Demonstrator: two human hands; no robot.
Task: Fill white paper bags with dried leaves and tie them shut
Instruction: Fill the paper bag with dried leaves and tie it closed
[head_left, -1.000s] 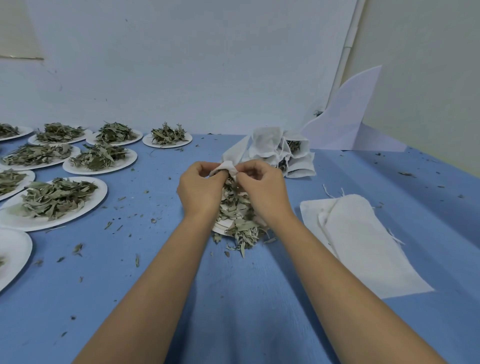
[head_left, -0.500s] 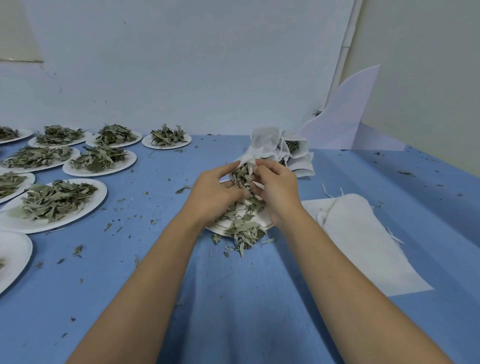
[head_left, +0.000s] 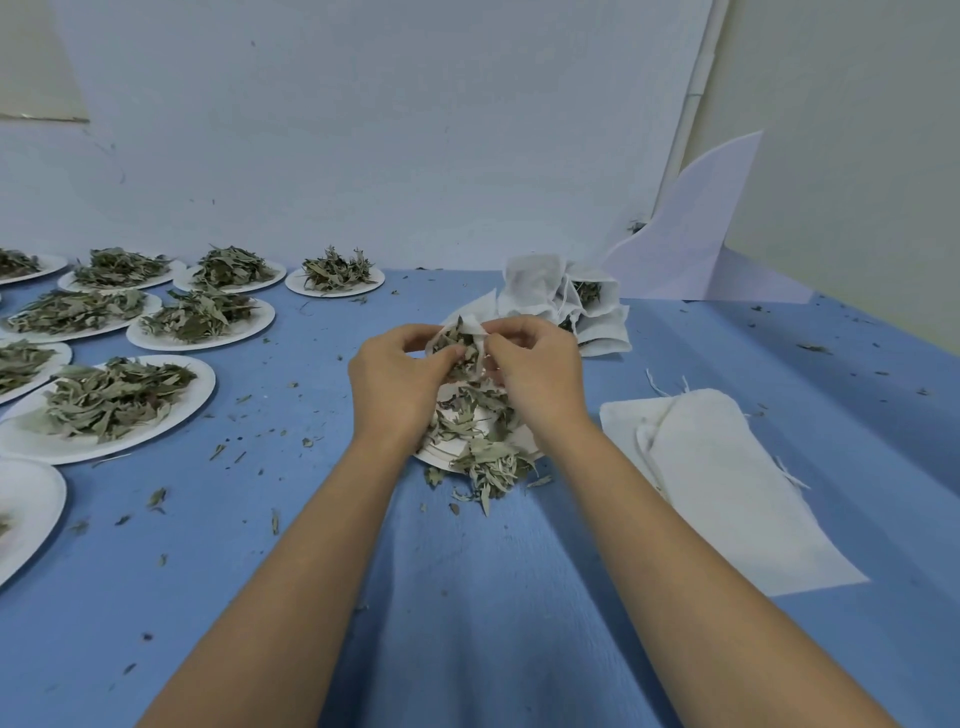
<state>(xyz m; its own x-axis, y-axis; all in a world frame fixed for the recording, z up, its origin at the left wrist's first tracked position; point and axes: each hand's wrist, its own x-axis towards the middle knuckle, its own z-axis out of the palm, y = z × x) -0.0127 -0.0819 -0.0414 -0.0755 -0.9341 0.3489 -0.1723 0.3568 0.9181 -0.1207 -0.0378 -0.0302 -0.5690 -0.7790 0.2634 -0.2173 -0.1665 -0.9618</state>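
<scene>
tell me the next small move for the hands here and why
Probably push the leaves deeper into the bag: the left hand and right hand pinch its mouth over the plate, and leaves poke out.

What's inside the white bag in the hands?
Dried leaves show at the open top of the bag. The left hand and right hand cover the rest, so how full it is cannot be seen.

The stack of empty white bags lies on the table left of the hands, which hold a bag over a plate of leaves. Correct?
Only the side is wrong. The head view shows the stack of empty white bags on the table right of the hands; the left hand and right hand do hold a bag over a plate of leaves.
</scene>
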